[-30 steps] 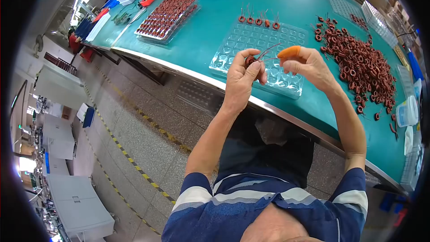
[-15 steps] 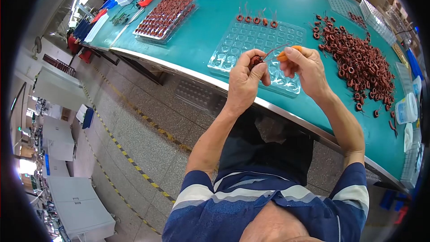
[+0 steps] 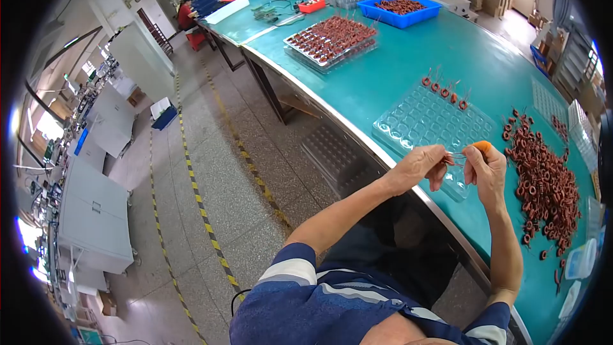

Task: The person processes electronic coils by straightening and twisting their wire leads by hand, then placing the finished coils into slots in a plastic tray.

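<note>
Between the fingers of my left hand [image 3: 418, 167] is a red-brown wire-wound ring [image 3: 449, 160], mostly hidden by them. My right hand [image 3: 486, 171], with an orange cover on one finger, pinches the thin wire ends coming off that ring. Both hands are above the near edge of a clear plastic tray [image 3: 415, 121] with round pockets. Several wound rings [image 3: 444, 92] stand in a row along the tray's far edge, their wires pointing up. To the right lies a large loose heap of the same rings [image 3: 546, 185].
Further back on the green table [image 3: 485, 45] are a filled tray of rings [image 3: 332, 39], a blue bin [image 3: 399, 18] and a small red box [image 3: 311, 6]. A white tub [image 3: 581, 259] and pliers [image 3: 559, 276] sit at the right. A person in red [image 3: 185, 16] sits far off.
The view has swung left, so the table appears further right and lower. My hands have come closer together, and the ring is now more covered by my left fingers.
</note>
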Motion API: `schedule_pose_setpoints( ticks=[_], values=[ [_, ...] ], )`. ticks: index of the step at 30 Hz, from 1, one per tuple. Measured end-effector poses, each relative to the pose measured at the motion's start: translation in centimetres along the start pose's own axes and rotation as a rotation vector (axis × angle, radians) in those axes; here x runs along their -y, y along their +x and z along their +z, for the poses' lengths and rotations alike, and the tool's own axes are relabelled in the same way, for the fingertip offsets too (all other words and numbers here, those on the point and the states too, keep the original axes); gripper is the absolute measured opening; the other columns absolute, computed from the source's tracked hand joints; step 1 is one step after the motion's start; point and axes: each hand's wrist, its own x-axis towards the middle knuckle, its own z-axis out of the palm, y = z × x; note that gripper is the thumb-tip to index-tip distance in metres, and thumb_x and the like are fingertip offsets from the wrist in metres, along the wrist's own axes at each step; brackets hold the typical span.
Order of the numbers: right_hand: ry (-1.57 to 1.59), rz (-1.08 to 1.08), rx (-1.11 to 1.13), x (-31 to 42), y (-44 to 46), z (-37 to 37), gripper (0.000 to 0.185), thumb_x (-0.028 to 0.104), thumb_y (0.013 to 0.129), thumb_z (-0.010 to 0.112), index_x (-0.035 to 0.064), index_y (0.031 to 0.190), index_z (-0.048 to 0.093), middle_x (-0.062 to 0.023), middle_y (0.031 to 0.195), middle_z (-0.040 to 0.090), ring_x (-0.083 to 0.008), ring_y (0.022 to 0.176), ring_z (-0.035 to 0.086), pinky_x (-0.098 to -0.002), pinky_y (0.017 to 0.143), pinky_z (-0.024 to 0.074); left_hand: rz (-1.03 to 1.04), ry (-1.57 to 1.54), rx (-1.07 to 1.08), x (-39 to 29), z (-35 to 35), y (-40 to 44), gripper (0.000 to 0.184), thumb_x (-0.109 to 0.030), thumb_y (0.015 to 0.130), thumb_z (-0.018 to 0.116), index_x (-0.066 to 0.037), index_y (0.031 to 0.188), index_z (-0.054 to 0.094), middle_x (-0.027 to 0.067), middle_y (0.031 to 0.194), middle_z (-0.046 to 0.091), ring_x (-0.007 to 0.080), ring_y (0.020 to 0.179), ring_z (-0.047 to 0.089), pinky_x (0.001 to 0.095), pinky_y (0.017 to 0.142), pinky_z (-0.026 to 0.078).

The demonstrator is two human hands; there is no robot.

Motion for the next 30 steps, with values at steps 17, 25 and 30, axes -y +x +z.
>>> schedule_pose_setpoints(
  ticks=[17, 25, 30],
  values=[
    [-0.013, -0.018, -0.15, -0.2, 0.5, 0.2, 0.028, 0.026, 0.097, 0.057, -0.0016, 0.095, 0.061, -0.0029, 0.069, 0.06, -0.0076, 0.054, 0.055, -0.0203, 0.047, 0.0402, 0.178, 0.2, -0.331, -1.0, 1.9, 1.2, 0.021, -0.018, 0.102, 0.044, 0.0, 0.114, 0.045, 0.0013, 0.064, 0.049, 0.009, 0.053, 0.05, 0.0234, 0.05, 0.04],
    [0.204, 0.177, 0.007, 0.1, 0.0, 0.7, 0.029, 0.027, 0.095, 0.06, 0.0025, 0.081, 0.062, -0.0021, 0.06, 0.056, -0.0075, 0.047, 0.05, -0.0197, 0.042, 0.0363, 0.351, 0.841, -0.167, -0.3, 1.1, 2.4, 0.022, -0.016, 0.097, 0.051, -0.001, 0.107, 0.038, 0.0221, 0.081, 0.06, 0.0439, 0.077, 0.061, 0.0472, 0.063, 0.046],
    [0.329, 0.339, 0.029, -0.3, 0.3, 0.4, 0.027, 0.028, 0.094, 0.061, 0.0056, 0.079, 0.062, -0.0002, 0.058, 0.056, -0.0069, 0.043, 0.048, -0.0194, 0.038, 0.0324, 0.278, 0.983, -0.008, -1.8, -0.2, 2.5, 0.023, -0.017, 0.097, 0.051, -0.001, 0.106, 0.038, 0.0232, 0.083, 0.059, 0.0446, 0.078, 0.06, 0.0488, 0.065, 0.046]
  ],
)
